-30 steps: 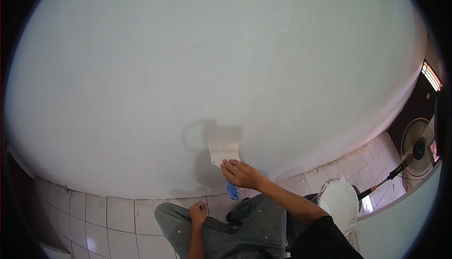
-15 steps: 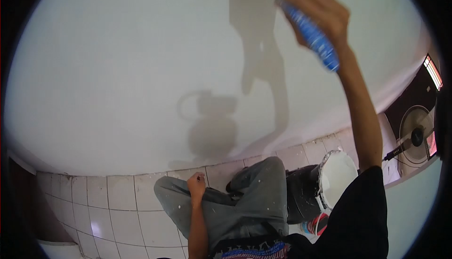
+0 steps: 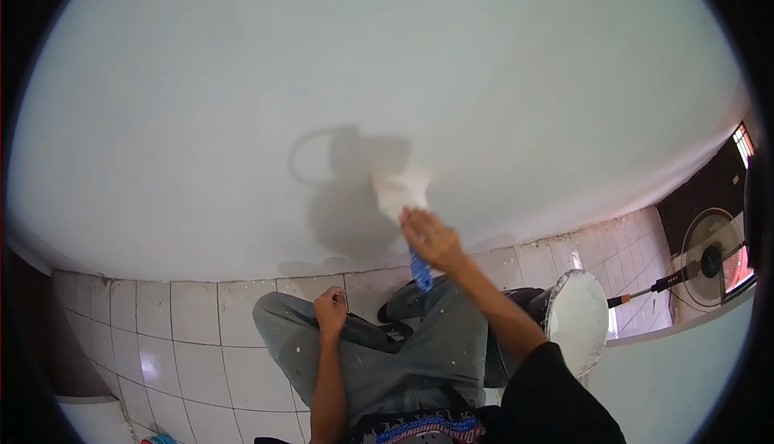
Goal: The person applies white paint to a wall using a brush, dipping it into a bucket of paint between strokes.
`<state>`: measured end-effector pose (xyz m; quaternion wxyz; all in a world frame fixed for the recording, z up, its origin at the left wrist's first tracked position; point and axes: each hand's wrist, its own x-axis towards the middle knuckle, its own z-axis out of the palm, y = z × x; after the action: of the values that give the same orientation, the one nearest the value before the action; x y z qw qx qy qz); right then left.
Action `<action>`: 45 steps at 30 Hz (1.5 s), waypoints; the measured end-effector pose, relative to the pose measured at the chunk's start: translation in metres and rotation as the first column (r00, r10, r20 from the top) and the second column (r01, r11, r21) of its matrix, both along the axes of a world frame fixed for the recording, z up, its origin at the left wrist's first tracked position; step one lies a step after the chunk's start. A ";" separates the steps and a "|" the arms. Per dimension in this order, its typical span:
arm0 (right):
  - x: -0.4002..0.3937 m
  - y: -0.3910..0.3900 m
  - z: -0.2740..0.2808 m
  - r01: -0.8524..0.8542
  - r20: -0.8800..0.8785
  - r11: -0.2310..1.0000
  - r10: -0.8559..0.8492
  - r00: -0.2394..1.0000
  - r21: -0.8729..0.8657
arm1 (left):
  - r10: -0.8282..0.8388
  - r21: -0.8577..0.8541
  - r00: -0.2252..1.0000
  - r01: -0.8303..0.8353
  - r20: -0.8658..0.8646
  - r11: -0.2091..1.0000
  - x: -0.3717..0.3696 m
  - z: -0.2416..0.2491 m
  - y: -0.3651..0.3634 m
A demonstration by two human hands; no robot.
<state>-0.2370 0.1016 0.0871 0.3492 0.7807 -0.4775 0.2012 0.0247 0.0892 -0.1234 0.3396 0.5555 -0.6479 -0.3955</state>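
My right hand (image 3: 434, 241) is closed around a brush (image 3: 420, 271) with a blue patterned handle. The brush's pale head (image 3: 401, 188) is against the white wall (image 3: 218, 121), low down near the floor, its outline blurred. My left hand (image 3: 330, 311) rests on my bent knee in grey, paint-spotted trousers. Its fingers are curled, and whether anything is inside them is too small to tell. To the right of my legs, a dark bucket (image 3: 578, 321) with a paint-smeared rim holds white paint.
A standing fan (image 3: 711, 260) is at the far right, near a dark panel and a barred window. White floor tiles (image 3: 197, 367) run along the wall's base. A small coloured object (image 3: 159, 439) shows at the bottom left edge. A low white wall curves at the lower right.
My right hand has brought the brush down and left, from high on the wall to near its base. My left hand stays on the knee. The view has shifted slightly.
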 end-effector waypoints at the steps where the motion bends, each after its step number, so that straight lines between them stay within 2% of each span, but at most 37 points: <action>1: 0.006 0.002 -0.026 0.000 0.056 0.996 -0.005 0.998 0.089 | -0.009 0.004 1.000 0.009 0.001 1.000 0.000 0.001 0.001; 2: 0.012 0.001 -0.045 -0.009 0.109 0.985 -0.010 0.994 0.174 | -0.015 0.005 1.000 0.015 0.001 1.000 -0.001 0.002 0.002; 4: 0.019 -0.005 -0.076 -0.047 0.110 0.951 0.014 0.994 0.305 | -0.020 -0.043 1.000 0.021 0.010 0.999 -0.002 -0.008 0.001; 8: 0.020 -0.017 -0.076 -0.132 0.017 0.838 0.145 0.989 0.530 | -0.016 -0.067 1.000 0.016 0.000 0.998 -0.003 -0.004 0.004; 9: 0.017 -0.022 -0.072 -0.171 -0.009 0.863 0.199 0.980 0.475 | -0.013 -0.090 1.000 0.013 0.005 0.996 -0.002 -0.004 0.003; 11: 0.007 -0.029 -0.050 -0.253 -0.068 0.892 0.298 0.952 0.375 | -0.006 -0.121 1.000 0.008 0.013 0.993 0.000 -0.015 0.003; 13: -0.005 -0.035 0.004 -0.221 0.022 0.916 0.227 0.974 0.335 | 0.007 -0.142 0.999 -0.002 0.033 0.990 0.002 -0.011 0.006; 14: -0.014 -0.034 0.042 -0.291 0.169 0.866 0.242 0.955 0.407 | 0.007 -0.152 0.999 0.000 0.047 0.988 0.005 -0.008 0.007; 15: -0.018 -0.032 0.071 -0.241 0.068 0.887 0.233 0.970 0.394 | 0.008 -0.118 1.000 -0.006 0.017 0.993 0.007 -0.006 0.008; 17: -0.025 -0.024 0.123 -0.272 0.031 0.935 0.272 0.962 0.229 | 0.011 -0.045 0.999 -0.013 -0.042 0.999 0.011 -0.002 0.010; 19: -0.026 -0.017 0.181 -0.293 -0.007 0.956 0.293 0.956 -0.018 | 0.009 -0.108 0.999 -0.013 -0.035 0.994 0.009 -0.006 0.009; 22: -0.028 -0.010 0.265 -0.326 -0.204 0.891 0.272 0.940 -0.317 | -0.015 -0.083 1.000 0.016 0.009 0.996 0.009 -0.007 0.009; 23: -0.025 -0.005 0.284 -0.299 -0.175 0.883 0.251 0.952 -0.362 | -0.029 -0.059 0.999 0.030 0.027 0.998 0.009 -0.007 0.010; 26: -0.005 -0.004 0.305 -0.310 -0.265 0.766 0.188 0.946 -0.563 | -0.020 -0.019 1.000 0.021 0.014 1.000 0.006 -0.003 0.008; 28: -0.015 -0.009 0.273 -0.204 -0.185 0.774 0.114 0.976 -0.599 | -0.001 -0.039 1.000 0.000 -0.015 0.999 0.007 -0.005 0.006; 29: -0.014 -0.015 0.247 -0.189 -0.142 0.786 0.130 0.981 -0.588 | 0.014 -0.047 0.999 -0.016 -0.029 0.999 0.008 -0.007 0.006; 31: -0.013 -0.019 0.180 -0.110 -0.088 0.865 0.076 0.993 -0.490 | 0.027 -0.038 0.999 -0.029 -0.038 0.999 0.012 -0.005 0.008; 33: -0.005 -0.016 0.104 -0.080 0.023 0.922 0.095 0.995 -0.379 | 0.036 -0.046 0.998 -0.039 -0.044 0.998 0.014 -0.004 0.007; 34: -0.006 -0.011 0.061 -0.085 0.019 0.951 0.094 0.995 -0.296 | 0.037 -0.055 0.998 -0.040 -0.044 0.998 0.014 -0.008 0.008; 36: 0.007 0.007 0.004 -0.068 -0.009 0.996 0.068 0.998 -0.061 | 0.016 -0.078 0.999 -0.019 -0.038 0.997 0.016 -0.015 0.010; 38: 0.011 0.014 -0.054 -0.045 0.071 0.975 0.030 0.997 0.217 | -0.024 -0.114 0.999 0.021 -0.023 0.993 0.016 -0.018 0.008; 41: 0.022 0.022 -0.072 -0.050 0.147 0.969 0.014 0.989 0.243 | -0.091 0.006 0.991 0.093 -0.102 0.996 0.013 0.010 0.017; 43: 0.027 0.028 -0.066 -0.090 0.169 0.957 0.044 0.985 0.275 | -0.077 0.233 0.918 0.179 -0.389 0.956 0.000 0.018 0.022; 45: 0.028 0.036 -0.066 -0.122 0.206 0.955 0.066 0.976 0.270 | 0.025 0.413 0.757 0.328 -0.653 0.849 -0.021 0.032 0.030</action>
<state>-0.2089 0.1375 0.0215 0.1763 0.8208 -0.4954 0.2231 0.0036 0.1194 -0.0910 0.3466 0.4004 -0.4118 -0.7416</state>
